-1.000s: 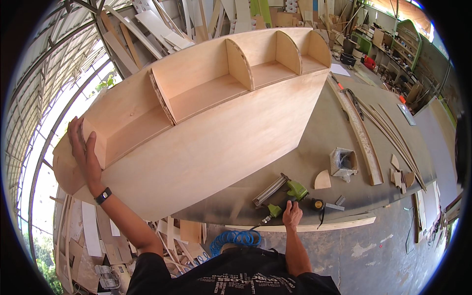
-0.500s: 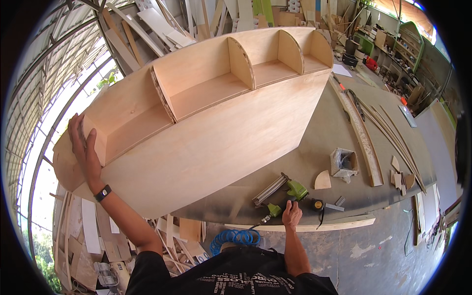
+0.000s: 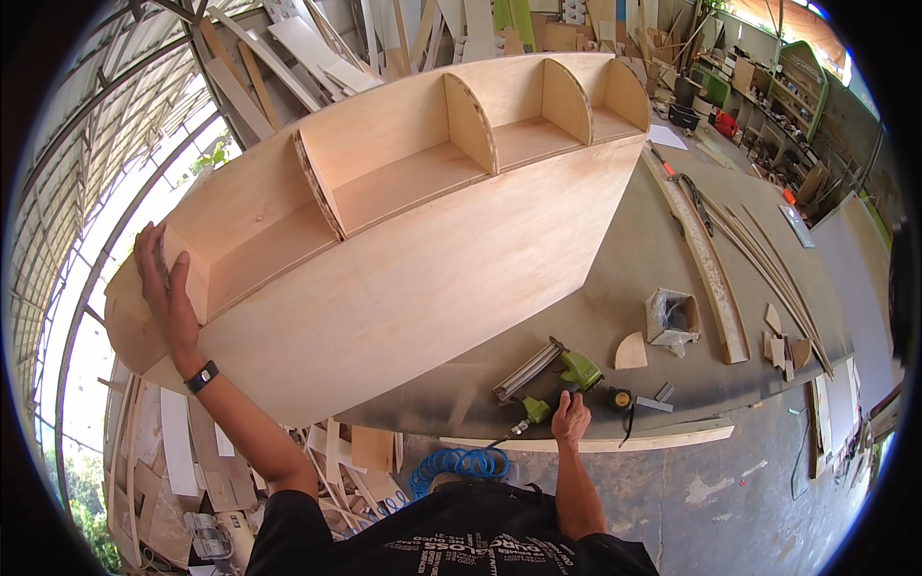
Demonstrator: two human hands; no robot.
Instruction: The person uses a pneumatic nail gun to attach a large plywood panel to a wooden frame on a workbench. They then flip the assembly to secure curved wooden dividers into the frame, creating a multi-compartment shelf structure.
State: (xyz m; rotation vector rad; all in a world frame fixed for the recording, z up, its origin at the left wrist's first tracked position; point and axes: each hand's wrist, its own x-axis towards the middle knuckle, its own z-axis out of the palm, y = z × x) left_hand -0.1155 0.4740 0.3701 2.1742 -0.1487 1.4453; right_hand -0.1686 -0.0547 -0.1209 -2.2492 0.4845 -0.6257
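A pale plywood shelf unit (image 3: 413, 288) with curved dividers stretches across the table, its row of compartments on the far side. At its left end, my left hand (image 3: 171, 293) is closed around the edge of the end divider (image 3: 192, 271), thumb on the inner face and fingers on the other. My right hand (image 3: 570, 417) is wrapped around the handle of a green nail gun (image 3: 580, 369), which lies on the table near the front edge. A blue coiled air hose (image 3: 459, 463) runs to the gun's fitting.
Right of the gun lie a tape measure (image 3: 619, 397), nail strips (image 3: 655, 403), a quarter-round wood piece (image 3: 631, 351) and a plastic-lined box (image 3: 671, 319). A long wooden channel (image 3: 706, 264) and thin strips (image 3: 768, 269) lie farther right. Offcuts (image 3: 197, 451) cover the floor at left.
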